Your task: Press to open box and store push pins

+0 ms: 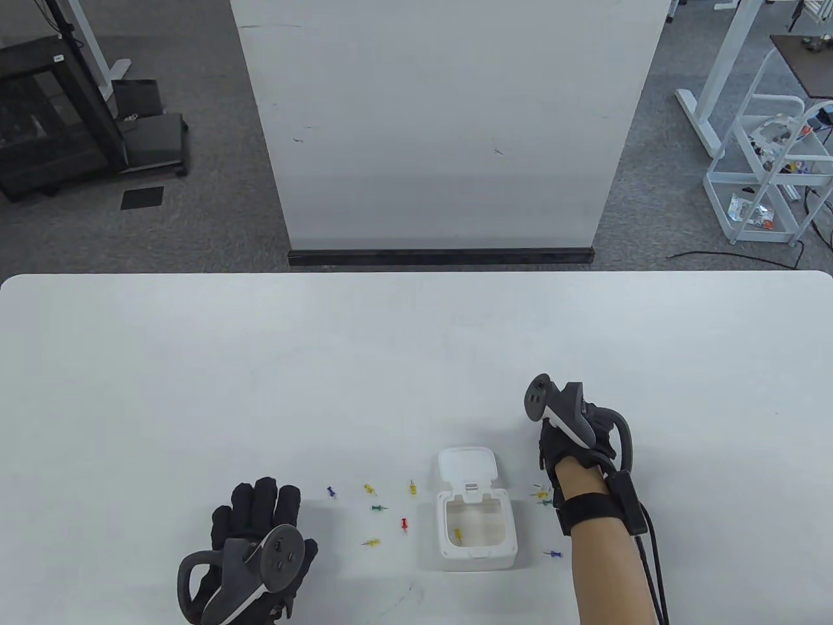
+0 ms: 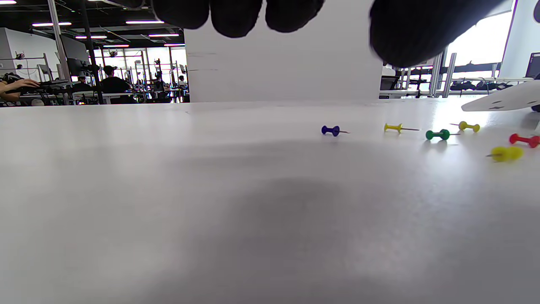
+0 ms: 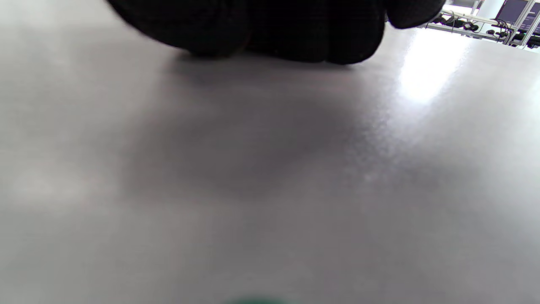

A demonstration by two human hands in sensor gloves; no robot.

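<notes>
The white box [image 1: 478, 552] stands open near the table's front edge, its lid [image 1: 467, 463] tipped back. One yellow pin [image 1: 458, 535] lies inside. Several loose pins lie left of it: blue [image 1: 331, 491], green [image 1: 377, 507], red [image 1: 404, 525] and yellow ones [image 1: 371, 541]; they also show in the left wrist view [image 2: 333, 130]. A few more lie right of the box [image 1: 541, 495], and a blue one [image 1: 553, 554]. My left hand [image 1: 260, 504] lies open, fingers spread, left of the pins. My right hand [image 1: 553, 456] rests right of the lid, fingers [image 3: 274, 33] bunched on the table, nothing seen in them.
A tall white panel [image 1: 442, 130] stands behind the table's far edge [image 1: 416, 277]. The table's back half is bare white surface. A green blur [image 3: 253, 300] sits at the bottom edge of the right wrist view.
</notes>
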